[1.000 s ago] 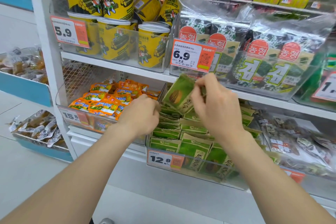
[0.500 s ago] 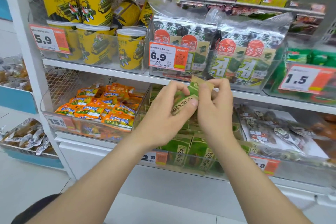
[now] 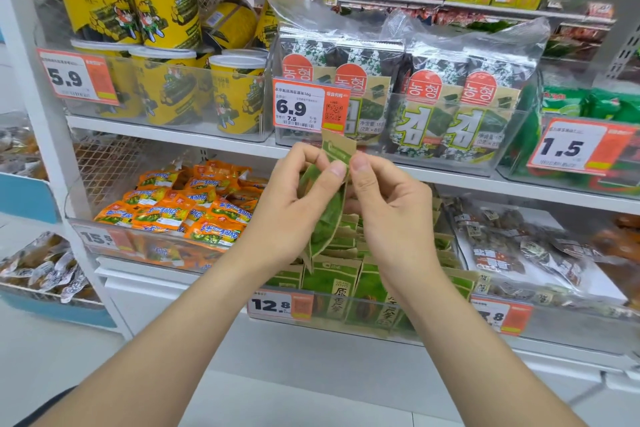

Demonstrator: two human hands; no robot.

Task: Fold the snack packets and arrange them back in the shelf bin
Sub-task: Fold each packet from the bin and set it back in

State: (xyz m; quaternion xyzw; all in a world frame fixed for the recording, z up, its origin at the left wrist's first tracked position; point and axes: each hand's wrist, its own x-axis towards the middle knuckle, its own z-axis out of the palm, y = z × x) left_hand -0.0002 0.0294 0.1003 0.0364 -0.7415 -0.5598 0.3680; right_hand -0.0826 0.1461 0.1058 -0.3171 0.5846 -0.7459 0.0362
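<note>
Both hands hold one green snack packet (image 3: 327, 215) above the clear shelf bin (image 3: 367, 317) of matching packets. The left hand (image 3: 294, 208) and right hand (image 3: 391, 215) pinch its top edge between thumb and fingers; it looks creased lengthwise, though blur makes that uncertain.

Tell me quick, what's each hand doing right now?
Left hand: holding the green snack packet, pinching near its top.
Right hand: pinching the same packet's top edge.

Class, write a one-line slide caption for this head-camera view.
Left hand and right hand pinch a green snack packet above the shelf bin of matching packets.
</note>
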